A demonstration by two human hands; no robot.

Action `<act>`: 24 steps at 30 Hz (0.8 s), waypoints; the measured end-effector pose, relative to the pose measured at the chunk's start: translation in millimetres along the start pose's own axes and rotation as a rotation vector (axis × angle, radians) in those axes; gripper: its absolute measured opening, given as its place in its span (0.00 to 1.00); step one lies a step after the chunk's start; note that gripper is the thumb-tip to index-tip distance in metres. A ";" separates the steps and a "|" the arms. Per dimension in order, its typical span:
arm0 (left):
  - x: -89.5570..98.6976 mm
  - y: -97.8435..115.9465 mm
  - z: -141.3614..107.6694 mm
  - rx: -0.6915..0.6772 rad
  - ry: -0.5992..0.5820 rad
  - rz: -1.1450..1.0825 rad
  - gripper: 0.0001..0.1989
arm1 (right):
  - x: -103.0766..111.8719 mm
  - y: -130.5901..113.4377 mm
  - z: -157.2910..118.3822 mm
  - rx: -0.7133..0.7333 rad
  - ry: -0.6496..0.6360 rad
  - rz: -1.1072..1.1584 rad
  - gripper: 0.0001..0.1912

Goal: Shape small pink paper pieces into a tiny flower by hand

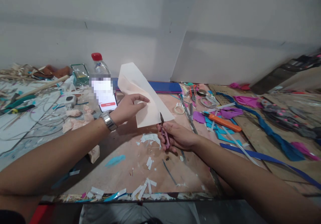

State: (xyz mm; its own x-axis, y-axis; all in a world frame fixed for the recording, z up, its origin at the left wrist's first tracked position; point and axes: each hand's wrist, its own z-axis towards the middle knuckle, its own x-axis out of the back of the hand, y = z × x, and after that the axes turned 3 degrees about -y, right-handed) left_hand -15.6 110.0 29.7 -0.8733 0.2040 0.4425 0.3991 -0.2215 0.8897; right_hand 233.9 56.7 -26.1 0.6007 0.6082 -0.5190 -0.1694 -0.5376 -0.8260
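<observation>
A large sheet of white paper (150, 112) is held up over the middle of the worktable, tilted, with its lower edge toward me. My left hand (129, 107) pinches the sheet from its left side, thumb and forefinger on its face; a metal-banded watch sits on that wrist. In my right hand (175, 135) are small scissors with pink handles (165, 137), the fingers wrapped round them. Their dark blades point up and meet the paper's lower edge near its right corner.
A lit phone (106, 95) leans before a red-capped bottle (97, 57) behind my left hand. Green-handled pliers (21, 101) lie far left. On the right are an orange cutter (224, 122), a tape roll (179, 109) and blue strips (263, 157). Paper scraps (144, 188) litter the front edge.
</observation>
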 end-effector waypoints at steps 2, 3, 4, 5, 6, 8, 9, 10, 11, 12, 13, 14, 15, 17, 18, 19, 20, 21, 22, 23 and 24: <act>-0.1 -0.5 0.1 -0.001 -0.006 -0.005 0.13 | -0.1 0.0 0.2 0.001 0.000 0.001 0.19; -0.1 -0.8 0.2 0.002 -0.011 -0.007 0.13 | -0.2 0.0 0.3 0.001 0.000 0.001 0.19; -0.1 -1.1 0.3 0.005 -0.015 -0.010 0.13 | -0.2 0.0 0.4 0.002 0.000 0.001 0.19; -0.2 -1.4 0.4 0.007 -0.018 -0.014 0.13 | -0.3 0.0 0.6 0.004 0.001 0.001 0.19; -0.2 -1.6 0.4 0.005 -0.019 -0.017 0.13 | -0.4 0.1 0.7 0.006 0.003 0.000 0.19; -0.2 -1.7 0.5 0.003 -0.016 -0.020 0.13 | -0.6 0.2 0.8 0.009 0.005 -0.002 0.19; -0.2 -1.6 0.5 0.004 -0.015 -0.016 0.13 | -0.8 0.2 0.8 0.009 0.007 -0.004 0.19; -0.2 -1.4 0.5 0.004 -0.012 -0.010 0.13 | -1.0 0.1 0.8 0.009 0.008 -0.006 0.19; -0.2 -1.1 0.4 0.003 -0.009 -0.006 0.13 | -1.2 0.0 0.8 0.007 0.007 -0.007 0.19; -0.2 -0.8 0.3 0.004 -0.008 -0.006 0.13 | -1.4 -0.1 0.7 0.007 0.008 -0.007 0.20; -0.3 -0.4 0.2 0.007 -0.009 -0.011 0.13 | -1.6 -0.3 0.6 0.006 0.009 -0.009 0.20; -0.4 -0.1 0.0 0.012 -0.011 -0.017 0.13 | -1.8 -0.5 0.5 0.005 0.011 -0.011 0.19; -0.4 0.2 -0.2 0.016 -0.013 -0.023 0.13 | -2.0 -0.7 0.4 0.005 0.012 -0.014 0.19; -0.5 0.5 -0.4 0.019 -0.012 -0.024 0.13 | -2.0 -1.1 0.3 0.003 0.014 -0.020 0.18; -0.5 0.4 -0.4 0.017 -0.009 -0.019 0.13 | -1.8 -1.2 0.3 0.001 0.014 -0.023 0.18; -0.5 0.3 -0.3 0.015 -0.007 -0.013 0.13 | -1.6 -1.3 0.3 -0.002 0.012 -0.022 0.18; -0.5 0.0 -0.2 0.013 -0.006 -0.010 0.13 | -1.3 -1.4 0.5 -0.005 0.012 -0.019 0.18; -0.4 -0.2 -0.1 0.013 -0.007 -0.009 0.13 | -1.0 -1.4 0.6 -0.008 0.012 -0.016 0.19; -0.2 -0.4 0.1 0.012 -0.008 -0.010 0.13 | -0.6 -1.3 0.8 -0.010 0.011 -0.014 0.19; -0.1 -0.6 0.2 0.009 -0.010 -0.011 0.13 | -0.4 -1.2 1.0 -0.010 0.012 -0.012 0.19; 0.0 -0.7 0.3 0.003 -0.011 -0.011 0.13 | -0.1 -1.0 1.1 -0.009 0.012 -0.010 0.19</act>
State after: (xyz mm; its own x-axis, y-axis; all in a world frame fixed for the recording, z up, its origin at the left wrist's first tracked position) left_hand -15.8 110.5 29.1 -0.8742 0.2170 0.4343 0.3909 -0.2160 0.8947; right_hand 233.0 57.8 -25.4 0.6118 0.6066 -0.5077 -0.1559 -0.5368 -0.8292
